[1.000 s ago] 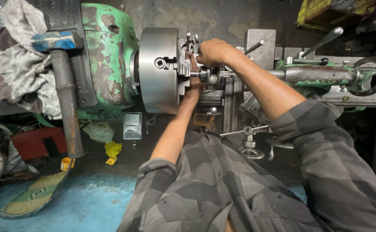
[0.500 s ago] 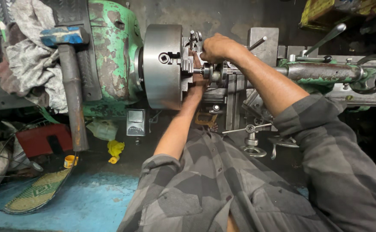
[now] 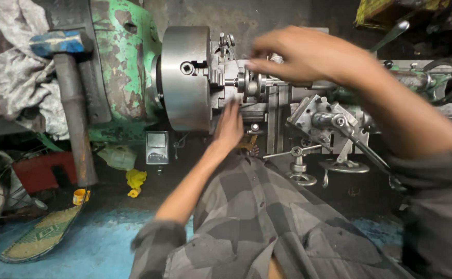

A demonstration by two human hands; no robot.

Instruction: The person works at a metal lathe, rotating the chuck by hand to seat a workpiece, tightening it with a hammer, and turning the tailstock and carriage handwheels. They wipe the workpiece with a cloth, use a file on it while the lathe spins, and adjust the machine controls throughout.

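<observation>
Sledgehammer (image 3: 71, 98) rests against green headstock (image 3: 125, 62), idle. Chuck (image 3: 184, 77) holds small metal workpiece (image 3: 246, 82) at its face. Left hand (image 3: 230, 126) open, fingers spread below workpiece nr chuck. Right hand (image 3: 308, 54) above workpiece, blurred, fingers loosely curled, grips nothing. Recommend: chuck stationary, sleeves clear, seat workpiece square. Tool post (image 3: 321, 119) right, apart.

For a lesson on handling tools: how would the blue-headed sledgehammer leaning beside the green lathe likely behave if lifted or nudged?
The blue-headed sledgehammer probably feels top-heavy: its blocky metal head sits atop a long handle. The rusty-looking handle likely grips well. Standing head-up against the green lathe, it may topple if pushed.
</observation>
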